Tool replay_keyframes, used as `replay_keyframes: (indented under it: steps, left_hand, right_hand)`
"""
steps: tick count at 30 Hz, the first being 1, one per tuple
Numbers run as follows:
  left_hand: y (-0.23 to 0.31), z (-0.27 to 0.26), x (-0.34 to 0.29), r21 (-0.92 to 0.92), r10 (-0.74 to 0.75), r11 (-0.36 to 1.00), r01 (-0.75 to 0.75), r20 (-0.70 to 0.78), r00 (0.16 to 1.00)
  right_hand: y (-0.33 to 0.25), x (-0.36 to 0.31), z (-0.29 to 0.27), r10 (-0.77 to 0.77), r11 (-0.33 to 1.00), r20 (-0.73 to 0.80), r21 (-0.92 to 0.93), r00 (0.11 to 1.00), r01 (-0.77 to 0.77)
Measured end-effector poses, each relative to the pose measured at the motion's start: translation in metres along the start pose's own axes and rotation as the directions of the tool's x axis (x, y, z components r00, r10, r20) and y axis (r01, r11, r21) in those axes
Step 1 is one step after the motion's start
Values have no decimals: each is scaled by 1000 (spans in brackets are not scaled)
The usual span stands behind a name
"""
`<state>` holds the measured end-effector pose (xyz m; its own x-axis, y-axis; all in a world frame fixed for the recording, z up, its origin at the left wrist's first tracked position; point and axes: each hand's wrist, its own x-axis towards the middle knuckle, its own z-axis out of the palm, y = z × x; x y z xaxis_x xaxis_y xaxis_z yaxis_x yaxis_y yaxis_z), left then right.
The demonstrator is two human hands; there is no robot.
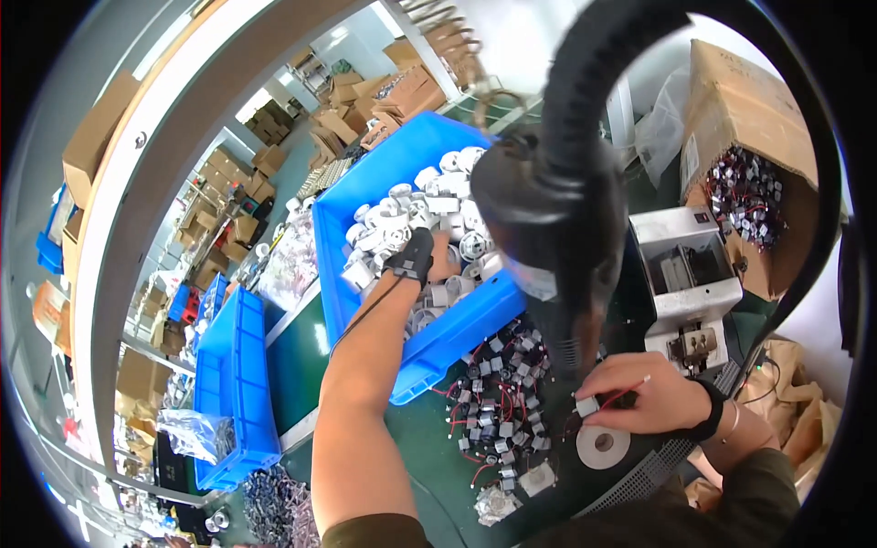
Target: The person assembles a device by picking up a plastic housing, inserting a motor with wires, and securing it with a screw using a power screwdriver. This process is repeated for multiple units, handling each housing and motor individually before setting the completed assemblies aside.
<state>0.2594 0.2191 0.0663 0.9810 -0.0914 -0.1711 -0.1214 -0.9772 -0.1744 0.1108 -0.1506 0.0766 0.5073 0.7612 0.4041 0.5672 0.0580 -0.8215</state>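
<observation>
My left arm reaches into a large blue bin (315,215) heaped with white plastic housings (445,203). My left hand (442,258), wearing a black strap with a small buckle, is down among these parts, and its fingers are mostly hidden. At the lower right, my right hand (635,393) is closed in a pinch on a small whitish block with red wires (586,407). Just below that hand lies a white tape roll (603,447). A pile of small grey wired blocks (498,402) is spread on the green table to the left of my right hand.
A thick black hose-fed tool (557,210) hangs in front of the bin, blocking part of the view. A metal machine (685,265) stands at the right, beside a cardboard box (749,119) of wired parts. Another blue bin (233,393) sits at the left.
</observation>
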Motion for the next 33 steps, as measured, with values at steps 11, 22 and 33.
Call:
replay_keyframes:
  steps: [11, 22, 33]
  left_hand:
    - [107, -72, -196, -438, -148, 844, -310, -745, 650]
    - [262, 65, -224, -645, -105, 558, -522, -679, 727]
    - [263, 63, -224, -773, -156, 476, -419, -543, 825]
  right_hand:
    - [11, -28, -1, 21, 1000, -322, 24, 947, -14]
    - [5, -53, 7, 257, 956, -185, 192, 949, -221]
    - [5, -53, 2, 1, 960, 151, -278, 989, 41]
